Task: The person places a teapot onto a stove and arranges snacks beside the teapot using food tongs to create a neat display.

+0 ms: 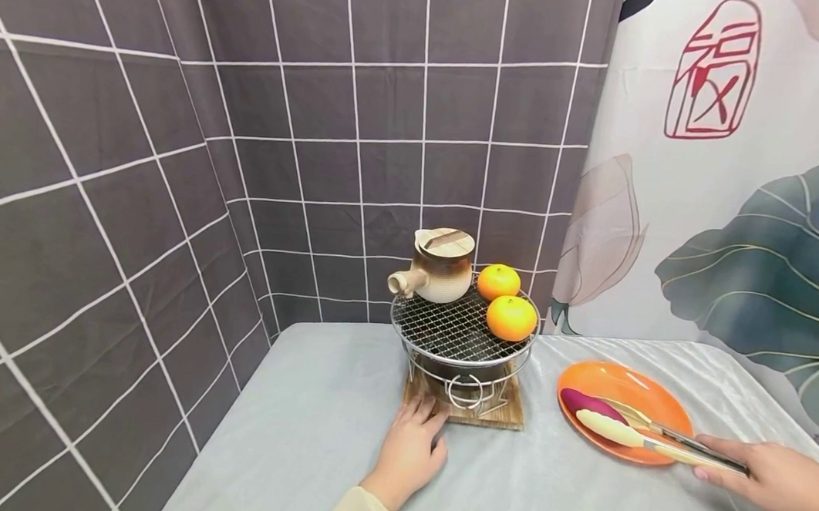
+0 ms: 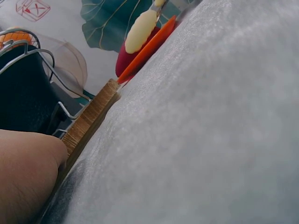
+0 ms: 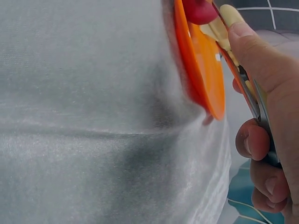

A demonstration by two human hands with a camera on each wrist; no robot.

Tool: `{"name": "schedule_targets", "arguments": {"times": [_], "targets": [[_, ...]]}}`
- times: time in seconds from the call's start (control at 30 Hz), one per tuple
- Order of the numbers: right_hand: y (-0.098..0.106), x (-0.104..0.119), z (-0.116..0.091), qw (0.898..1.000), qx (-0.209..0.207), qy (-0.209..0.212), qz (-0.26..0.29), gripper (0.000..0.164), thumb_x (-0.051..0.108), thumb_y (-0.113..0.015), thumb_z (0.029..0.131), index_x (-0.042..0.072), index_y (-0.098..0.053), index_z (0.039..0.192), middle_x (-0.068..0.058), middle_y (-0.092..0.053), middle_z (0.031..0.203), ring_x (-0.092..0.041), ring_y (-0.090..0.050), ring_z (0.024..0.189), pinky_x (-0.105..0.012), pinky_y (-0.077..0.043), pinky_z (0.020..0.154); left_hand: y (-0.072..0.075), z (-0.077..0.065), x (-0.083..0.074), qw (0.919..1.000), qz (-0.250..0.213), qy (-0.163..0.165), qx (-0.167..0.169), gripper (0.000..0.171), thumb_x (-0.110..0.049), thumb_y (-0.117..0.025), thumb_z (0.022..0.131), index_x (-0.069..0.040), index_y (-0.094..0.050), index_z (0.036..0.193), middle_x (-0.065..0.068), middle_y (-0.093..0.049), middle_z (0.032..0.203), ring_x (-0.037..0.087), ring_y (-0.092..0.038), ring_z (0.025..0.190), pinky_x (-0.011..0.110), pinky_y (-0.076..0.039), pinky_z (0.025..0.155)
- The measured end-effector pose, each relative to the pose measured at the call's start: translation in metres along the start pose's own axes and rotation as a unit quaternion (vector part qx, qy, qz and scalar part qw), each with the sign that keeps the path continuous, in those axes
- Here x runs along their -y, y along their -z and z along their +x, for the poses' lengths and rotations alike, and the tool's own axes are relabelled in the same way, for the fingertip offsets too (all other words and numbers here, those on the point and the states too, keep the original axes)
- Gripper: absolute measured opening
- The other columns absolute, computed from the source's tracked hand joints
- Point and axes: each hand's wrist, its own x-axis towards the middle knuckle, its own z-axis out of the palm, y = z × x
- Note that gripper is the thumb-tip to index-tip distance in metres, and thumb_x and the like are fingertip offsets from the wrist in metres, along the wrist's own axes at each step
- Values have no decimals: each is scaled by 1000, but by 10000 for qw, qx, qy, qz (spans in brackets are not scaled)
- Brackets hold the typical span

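Observation:
My right hand [image 1: 773,479] grips a pair of metal tongs [image 1: 691,448] with cream tips, its fingers curled round the handles in the right wrist view. Both tips reach over the orange plate [image 1: 675,412], right at a smooth purple-red sweet potato [image 1: 585,402]. The near tip partly covers it. My left hand [image 1: 409,448] rests at the front left of a wooden board [image 1: 505,415], fingers stretched forward. In the left wrist view its near side overlaps the board's edge [image 2: 91,114]. On the board stands a round stove with a wire grill [image 1: 440,330].
A clay teapot [image 1: 450,281] with a wooden lid and side handle sits on the grill, beside two mandarins [image 1: 510,319]. A pale cloth covers the table [image 1: 303,435]. Dark gridded curtain [image 1: 386,169] and a printed white curtain [image 1: 638,144] stand close behind.

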Motion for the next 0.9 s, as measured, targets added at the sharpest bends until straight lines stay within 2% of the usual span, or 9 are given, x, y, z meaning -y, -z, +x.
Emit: {"name": "schedule_targets", "arguments": {"times": [0.2,0.33,0.4,0.57,0.7,0.77,0.9], "targets": [[2,0,-1,9999,-93,23,-40,63,53,-66,92,2,-67,129,8,-61,71,-4,-44,63,-32,-42,56,-1,1,0,10000,-10,30,28,41,-21,-66,84,-12,-73,124,12,-65,135,36,-57,129,50,-45,107],[9,0,1,9998,-148,75,-78,61,51,-67,92,1,-68,127,4,-64,74,-5,-46,65,-33,-43,57,-3,0,1,10000,20,30,64,42,-22,-66,84,-13,-73,125,11,-64,135,36,-57,129,51,-46,107],[14,0,3,9997,-168,62,-148,61,52,-67,92,2,-68,127,5,-60,70,-5,-45,65,-32,-42,57,-3,1,1,10000,28,28,82,42,-22,-66,85,-13,-73,125,11,-64,135,36,-57,129,51,-46,107],[31,0,12,9993,-183,69,-308,62,53,-66,92,2,-68,128,-1,-65,75,-9,-47,66,-33,-41,56,-2,0,1,10000,17,22,37,41,-21,-66,84,-12,-73,124,12,-64,135,36,-57,129,51,-46,106],[46,0,20,9988,-289,93,-386,63,53,-67,91,1,-68,127,-11,-72,87,-12,-52,67,-38,-46,57,-1,0,0,9999,23,42,88,41,-21,-65,85,-13,-73,124,12,-64,135,36,-57,129,51,-46,106],[54,-1,23,9985,-292,60,-450,65,54,-67,91,0,-67,127,-9,-70,81,-13,-52,65,-38,-46,56,0,0,0,9999,26,40,96,41,-21,-65,85,-13,-73,124,12,-64,135,36,-57,129,51,-46,106],[70,-1,28,9975,-384,53,-594,68,55,-65,92,-2,-65,129,0,-56,66,-15,-47,60,-36,-41,55,0,0,0,10000,21,-5,17,40,-21,-66,84,-12,-74,122,12,-65,133,37,-58,128,52,-46,106]]}}
